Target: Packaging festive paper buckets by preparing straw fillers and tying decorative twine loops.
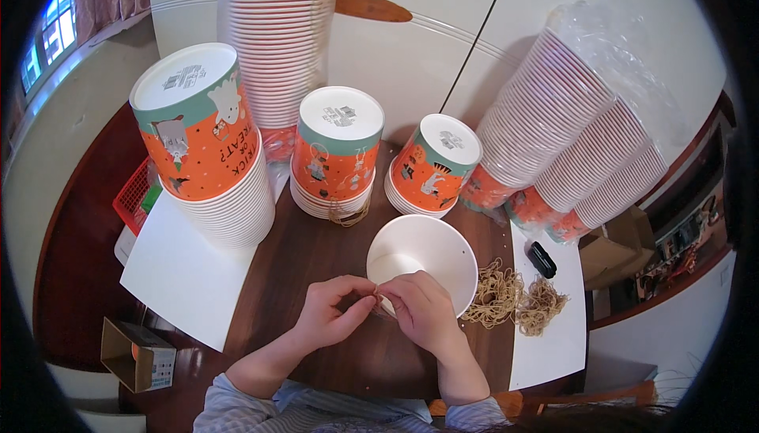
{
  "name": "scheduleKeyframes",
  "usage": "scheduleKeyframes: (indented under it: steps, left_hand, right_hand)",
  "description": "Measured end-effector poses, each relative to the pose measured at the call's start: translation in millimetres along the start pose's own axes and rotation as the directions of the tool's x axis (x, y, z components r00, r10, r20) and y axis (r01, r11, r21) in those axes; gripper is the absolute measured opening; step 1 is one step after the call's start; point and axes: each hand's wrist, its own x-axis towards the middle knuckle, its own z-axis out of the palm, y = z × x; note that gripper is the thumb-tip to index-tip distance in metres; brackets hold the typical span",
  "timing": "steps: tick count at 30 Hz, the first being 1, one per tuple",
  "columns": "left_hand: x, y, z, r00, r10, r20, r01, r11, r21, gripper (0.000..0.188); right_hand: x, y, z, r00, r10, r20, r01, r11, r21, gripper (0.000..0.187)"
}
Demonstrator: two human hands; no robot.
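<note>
A white-lined paper bucket (pixel 423 243) stands tilted in front of me, its mouth facing up and toward me. A small dark hole shows in its wall near the right rim. At its near edge my left hand (pixel 341 310) has thumb and forefinger pinched together. My right hand (pixel 419 306) is pinched close beside it, fingertips almost meeting the left ones. What lies between the fingertips is too small to make out. Just right of the bucket lie a pile of tan cord loops (pixel 494 295) and a second, smaller cord pile (pixel 541 306).
Upside-down orange printed buckets stand behind: a tall stack (pixel 209 148) at left, a middle stack (pixel 336 148) with cord hanging from it, and a short stack (pixel 433 166). Plastic-wrapped bucket stacks (pixel 545 109) lean at right. A small black object (pixel 541 259) lies near the cords.
</note>
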Motion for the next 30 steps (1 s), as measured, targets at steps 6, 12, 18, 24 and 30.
scheduleKeyframes:
  steps: [6, 12, 18, 24, 30]
  left_hand:
    - [0.1, -8.6, -3.4, 0.937, -0.294, 0.188, 0.348, 0.817, -0.459, 0.020]
    - [4.2, -1.7, -5.4, 0.873, -0.368, 0.321, 0.481, 0.534, -0.695, 0.016]
    - [2.9, -4.8, -3.6, 0.855, -0.413, 0.313, 0.493, 0.461, -0.738, 0.011]
    - [2.8, -4.7, -5.2, 0.863, -0.422, 0.277, 0.472, 0.478, -0.741, 0.007]
    - [2.4, -10.1, -0.9, 0.886, -0.430, 0.174, 0.422, 0.591, -0.687, 0.004]
  right_hand:
    - [0.6, -0.7, 0.8, 0.999, -0.024, -0.031, 0.022, 0.998, -0.057, 0.019]
    - [2.4, -2.9, 0.7, 0.998, -0.043, -0.035, 0.041, 0.997, -0.067, 0.021]
    - [2.4, -3.5, 1.9, 0.998, -0.046, -0.035, 0.045, 0.998, -0.043, 0.020]
    - [2.5, -3.3, 1.7, 0.999, -0.034, -0.034, 0.033, 0.999, -0.040, 0.018]
    - [3.1, -2.5, 2.5, 0.999, -0.032, -0.033, 0.031, 0.999, -0.027, 0.017]
